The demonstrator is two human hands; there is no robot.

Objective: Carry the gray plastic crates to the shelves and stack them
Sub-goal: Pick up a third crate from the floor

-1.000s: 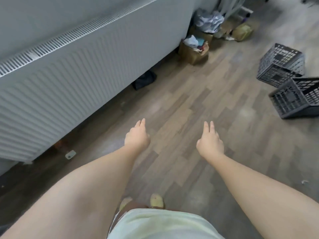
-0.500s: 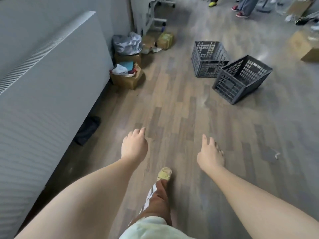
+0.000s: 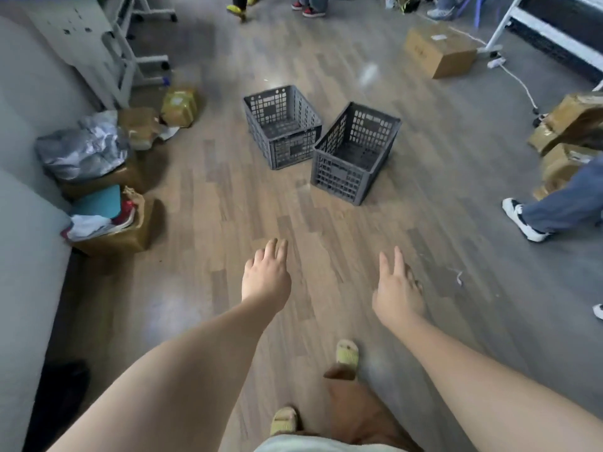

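Observation:
Two empty gray plastic crates stand upright on the wooden floor ahead of me, corners nearly touching: the left crate (image 3: 282, 125) farther away, the right crate (image 3: 355, 151) nearer and turned at an angle. My left hand (image 3: 266, 278) and my right hand (image 3: 396, 290) reach forward over bare floor, well short of the crates. Both hands hold nothing and their fingers are loosely spread. No shelves can be made out for certain.
A gray wall unit (image 3: 23, 177) runs along the left, with open cardboard boxes (image 3: 111, 223) and a silver bag (image 3: 85, 148) beside it. A cardboard box (image 3: 440, 52) lies far right. Another person's leg and sneaker (image 3: 525, 220) stand at right; more feet at the top.
My view has swung right and forward, bringing both crates from the right edge to straight ahead and closer. My hands stay out in front, empty.

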